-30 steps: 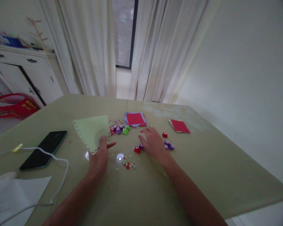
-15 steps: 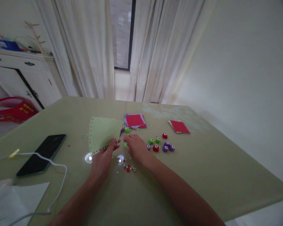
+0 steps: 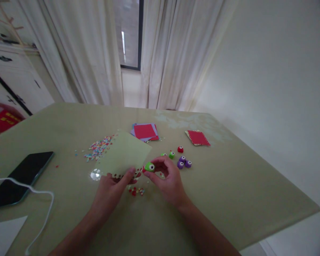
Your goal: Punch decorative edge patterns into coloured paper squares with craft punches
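Observation:
My left hand (image 3: 110, 193) pinches the near edge of a pale green paper sheet (image 3: 124, 151), thumb on top. Small shapes are cut out along that edge. Between the thumb and fingers of my right hand (image 3: 171, 182) is a small green paper punch (image 3: 149, 166) with one big eye and some red at its base. It is at the sheet's near right corner; whether the paper sits inside it I cannot tell. Just below the hands lie red and pale paper bits (image 3: 136, 191). Several purple punches (image 3: 180, 164), a red punch (image 3: 180, 149) and another green punch (image 3: 171, 154) stand to the right.
Colourful confetti (image 3: 98, 147) is heaped left of the sheet. Farther back lie a stack of coloured paper squares (image 3: 144, 131) and a red square with a punched border (image 3: 198, 138). A phone (image 3: 24, 174), a white cable (image 3: 46, 192) and white paper (image 3: 6, 234) are at the left.
My right hand has picked up a green punch from the table and brought it to the paper's edge. The sheet has tilted lower and flatter, uncovering the confetti. My view has shifted somewhat to the right.

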`<state>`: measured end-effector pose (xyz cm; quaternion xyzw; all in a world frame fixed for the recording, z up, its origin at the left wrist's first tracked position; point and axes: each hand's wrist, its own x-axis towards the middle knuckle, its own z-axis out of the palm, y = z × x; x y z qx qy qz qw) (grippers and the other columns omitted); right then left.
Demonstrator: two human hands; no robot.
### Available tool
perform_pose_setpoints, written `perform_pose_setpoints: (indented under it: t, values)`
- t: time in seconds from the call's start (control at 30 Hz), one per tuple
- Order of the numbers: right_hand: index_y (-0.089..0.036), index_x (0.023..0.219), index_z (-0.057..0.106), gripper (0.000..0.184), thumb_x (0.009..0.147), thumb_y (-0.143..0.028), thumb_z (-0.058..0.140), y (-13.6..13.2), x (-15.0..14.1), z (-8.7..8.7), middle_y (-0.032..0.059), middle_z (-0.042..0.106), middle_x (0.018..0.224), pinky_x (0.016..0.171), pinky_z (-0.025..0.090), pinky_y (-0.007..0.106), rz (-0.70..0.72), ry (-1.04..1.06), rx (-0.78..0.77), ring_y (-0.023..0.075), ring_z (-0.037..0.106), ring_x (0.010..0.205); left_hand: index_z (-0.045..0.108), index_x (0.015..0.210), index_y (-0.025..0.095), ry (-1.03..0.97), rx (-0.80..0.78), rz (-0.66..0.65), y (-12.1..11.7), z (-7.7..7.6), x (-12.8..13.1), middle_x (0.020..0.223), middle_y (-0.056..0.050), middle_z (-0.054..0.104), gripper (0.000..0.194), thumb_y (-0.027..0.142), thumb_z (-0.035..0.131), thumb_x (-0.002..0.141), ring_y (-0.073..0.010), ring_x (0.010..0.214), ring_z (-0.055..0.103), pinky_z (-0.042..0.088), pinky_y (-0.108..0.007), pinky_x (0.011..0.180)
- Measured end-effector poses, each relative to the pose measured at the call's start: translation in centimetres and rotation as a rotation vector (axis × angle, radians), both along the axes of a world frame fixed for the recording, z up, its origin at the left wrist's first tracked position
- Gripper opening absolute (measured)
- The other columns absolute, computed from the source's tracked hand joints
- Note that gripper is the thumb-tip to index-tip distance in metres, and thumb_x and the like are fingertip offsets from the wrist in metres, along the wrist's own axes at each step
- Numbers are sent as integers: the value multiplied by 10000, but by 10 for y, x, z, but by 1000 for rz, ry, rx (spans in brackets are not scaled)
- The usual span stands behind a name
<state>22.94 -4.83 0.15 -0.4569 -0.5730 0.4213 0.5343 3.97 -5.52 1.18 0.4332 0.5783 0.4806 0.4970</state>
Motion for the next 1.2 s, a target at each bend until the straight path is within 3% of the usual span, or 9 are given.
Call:
perform_pose_setpoints:
  t: [0.4,0.63,0.83,1.0,1.2]
  values:
    - [-260,1026,692,323,807,-326,919,-7,-4,6,35,669,1016,843,601,356,-32,-1,71,209,685,890,850,906,227,12,23,-68,-4,-2,-1,949,-67,878,323,532,824,801,-322,802,842,702,-395,713]
    - [-257,1016,689,312,812,-315,917,-5,-3,7,36,662,1029,859,612,363,-59,-15,83,212,693,908,853,901,218,4,-3,-62,-4,5,1,900,-67,876,332,526,819,781,-331,793,840,699,-404,714]
    - [-250,1020,686,307,815,-292,910,-6,-4,7,33,656,1022,853,609,349,-25,-1,91,203,686,904,824,735,231,9,34,-88,-5,6,3,884,-78,872,296,519,793,798,-334,810,836,694,-414,744]
    - [-246,1036,689,300,826,-259,903,-7,-5,4,31,661,1035,842,609,325,-49,-32,143,191,693,907,833,805,210,24,14,-75,-6,6,2,834,-82,865,353,561,794,786,-328,752,830,684,-400,681]
    - [-241,1045,683,300,830,-213,891,-6,-4,1,15,666,1014,819,619,307,-56,-11,176,176,703,888,827,763,198,91,9,-105,-5,10,1,830,-82,866,376,563,753,813,-324,801,834,679,-399,747]
